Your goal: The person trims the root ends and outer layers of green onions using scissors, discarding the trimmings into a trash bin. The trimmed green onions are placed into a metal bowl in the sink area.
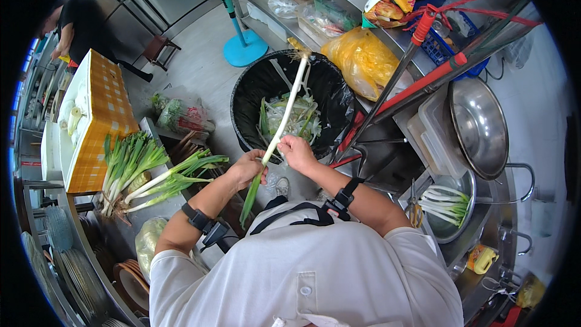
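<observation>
A long white-stalked scallion (290, 104) slants over a bin (247, 113) lined with a black bag, its roots pointing away and its green leaf end toward me. My left hand (248, 170) grips it near the green end. Just above, my right hand (297, 152) pinches the side of the stalk; whether a loose outer layer is between the fingertips is too small to tell. A thin strip hangs beside the stalk near the roots. Inside the bin lie pale and green scallion peelings (295, 118).
More scallions (131, 163) lie on a metal surface at left, near a foam box (102, 122). At right, trimmed scallions (445, 204) sit in a metal bowl, with scissors (414, 211) alongside. Red-and-black poles (408, 95) slant beside the bin. Another person (84, 27) stands at far left.
</observation>
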The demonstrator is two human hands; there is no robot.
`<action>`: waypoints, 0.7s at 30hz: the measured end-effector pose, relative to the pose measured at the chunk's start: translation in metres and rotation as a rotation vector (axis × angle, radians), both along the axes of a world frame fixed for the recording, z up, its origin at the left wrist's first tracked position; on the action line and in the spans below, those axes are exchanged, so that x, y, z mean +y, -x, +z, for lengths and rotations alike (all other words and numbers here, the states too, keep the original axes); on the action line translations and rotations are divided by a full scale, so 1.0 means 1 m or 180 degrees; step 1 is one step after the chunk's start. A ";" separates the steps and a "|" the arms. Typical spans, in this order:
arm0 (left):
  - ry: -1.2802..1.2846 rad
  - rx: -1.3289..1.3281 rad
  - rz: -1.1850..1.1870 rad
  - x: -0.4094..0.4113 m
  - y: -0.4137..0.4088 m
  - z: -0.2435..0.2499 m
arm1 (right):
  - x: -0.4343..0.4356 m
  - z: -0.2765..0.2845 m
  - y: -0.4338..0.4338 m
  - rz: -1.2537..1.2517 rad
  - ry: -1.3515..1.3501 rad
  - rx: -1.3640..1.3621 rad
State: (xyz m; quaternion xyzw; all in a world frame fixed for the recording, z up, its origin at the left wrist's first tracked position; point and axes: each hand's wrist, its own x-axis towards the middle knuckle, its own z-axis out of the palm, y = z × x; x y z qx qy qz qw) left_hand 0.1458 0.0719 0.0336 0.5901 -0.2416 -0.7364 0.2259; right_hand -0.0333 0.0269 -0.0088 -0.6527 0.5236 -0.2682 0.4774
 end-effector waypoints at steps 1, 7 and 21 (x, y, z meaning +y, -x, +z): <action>0.0164 -0.0255 0.0055 0.000 -0.001 -0.003 | -0.004 -0.001 0.000 -0.0018 0.0102 0.0115; 0.1594 -0.1981 -0.0624 0.015 -0.028 -0.030 | -0.034 -0.044 0.034 -0.0373 0.0364 0.0569; 0.2553 -0.4253 -0.1181 0.080 -0.068 0.024 | -0.080 -0.077 0.090 -0.0799 -0.0588 0.1679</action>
